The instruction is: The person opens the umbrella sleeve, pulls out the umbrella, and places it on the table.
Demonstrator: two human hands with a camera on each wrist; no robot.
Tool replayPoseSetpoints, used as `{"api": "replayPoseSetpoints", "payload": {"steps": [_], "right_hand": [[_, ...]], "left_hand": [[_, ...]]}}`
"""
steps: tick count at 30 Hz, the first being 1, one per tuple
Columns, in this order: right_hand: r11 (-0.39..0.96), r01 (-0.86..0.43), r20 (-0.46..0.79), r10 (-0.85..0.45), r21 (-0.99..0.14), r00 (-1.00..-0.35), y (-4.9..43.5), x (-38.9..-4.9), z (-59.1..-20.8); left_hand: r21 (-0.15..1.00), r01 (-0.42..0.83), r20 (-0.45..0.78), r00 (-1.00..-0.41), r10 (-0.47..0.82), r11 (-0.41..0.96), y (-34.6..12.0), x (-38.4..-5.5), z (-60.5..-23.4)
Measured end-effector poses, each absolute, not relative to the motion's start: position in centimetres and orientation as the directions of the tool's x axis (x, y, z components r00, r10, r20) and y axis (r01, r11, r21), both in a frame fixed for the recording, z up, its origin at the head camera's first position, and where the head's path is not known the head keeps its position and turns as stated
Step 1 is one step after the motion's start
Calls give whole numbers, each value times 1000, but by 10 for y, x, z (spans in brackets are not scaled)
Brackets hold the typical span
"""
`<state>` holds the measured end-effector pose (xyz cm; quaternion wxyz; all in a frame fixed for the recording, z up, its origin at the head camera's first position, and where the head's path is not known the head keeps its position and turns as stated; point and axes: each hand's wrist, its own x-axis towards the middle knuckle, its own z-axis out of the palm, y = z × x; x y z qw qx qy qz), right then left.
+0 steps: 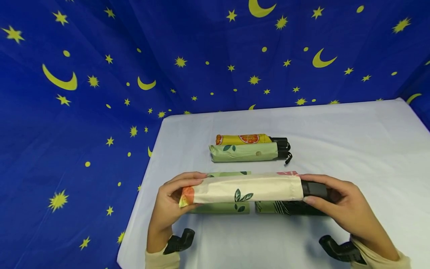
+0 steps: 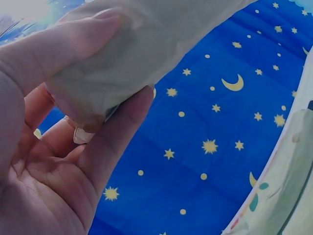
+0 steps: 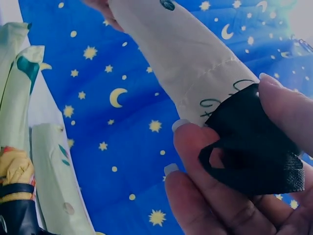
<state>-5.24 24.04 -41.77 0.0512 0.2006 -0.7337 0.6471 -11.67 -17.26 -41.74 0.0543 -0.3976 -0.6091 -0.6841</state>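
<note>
A: What's the left grip doing?

B: Pinching the cream umbrella by its left end, thumb on the near side, fingers on the far side.

A: And the right grip?

B: Curled round the black handle at the right end, where a black strap loops off. So the umbrella lies sideways between the two, held up over the white desk.

A: How does it look?

B: Folded slim, in cream cloth, with a dark green leaf print near the middle, orange colouring at the left end and a stitched seam by the handle.

A: What's around it?

B: Below, partly hidden, there's leafy green cloth on the left and a dark-striped green bundle on the right. Farther off lies a pale green umbrella, with a yellow umbrella printed with orange slices just beyond. Both handles point right.

A: And past the desk?

B: A blue curtain with yellow stars and moons.
</note>
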Motion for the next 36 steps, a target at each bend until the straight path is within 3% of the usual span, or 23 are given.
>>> {"api": "replayPoseSetpoints", "payload": {"steps": [13,24,36], "right_hand": [[-9,-342,336,-204,-940,-919,248,-54,-424],[125,-219,213,-59,-968,-975,247,-49,-418],[130,-243,237,-55,-961,-970,252,-49,-419]], "left_hand": [[776,572,625,-640,447,-266,-181,-120,-424],[756,573,655,-654,379,-317,-179,-126,-426],[751,568,660,-662,356,-336,-181,-126,-426]]}}
